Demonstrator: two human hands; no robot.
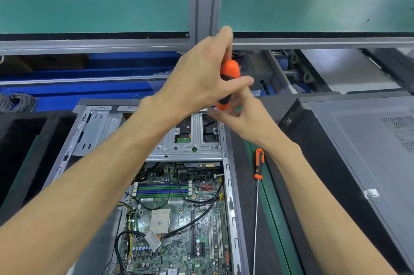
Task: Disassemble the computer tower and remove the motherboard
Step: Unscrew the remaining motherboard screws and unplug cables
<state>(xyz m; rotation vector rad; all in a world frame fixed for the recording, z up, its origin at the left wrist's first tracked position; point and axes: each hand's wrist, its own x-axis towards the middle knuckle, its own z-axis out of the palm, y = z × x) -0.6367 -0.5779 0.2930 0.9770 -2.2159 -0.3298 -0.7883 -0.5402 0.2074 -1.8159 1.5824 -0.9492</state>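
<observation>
Over at the far left a bundle of grey cable [19, 102] lies on the blue shelf, and below it a black foam tray [24, 140] sits beside the open computer tower [230, 185], which lies flat on the bench with its side panel off. Inside, the motherboard [179, 218] is in the case, in the near half of the chassis, with black wires looping over it and the bare processor socket [160, 222] showing. Above it the silver drive cage [188, 140] spans the far end of the case. The left hand [201, 77] reaches up over that cage, its fingers curled round the orange and black handle of a screwdriver [227, 81], held roughly upright with the tip pointing down at the cage's far right corner. The right hand [244, 115] comes in just beside it, fingertips pinched near the lower end of that tool; motion blur keeps me from telling what they hold. Right of the case a second, long-shafted screwdriver [258, 176] lies on the green mat [275, 218], and further right another closed black tower [358, 151] rests on its side.
</observation>
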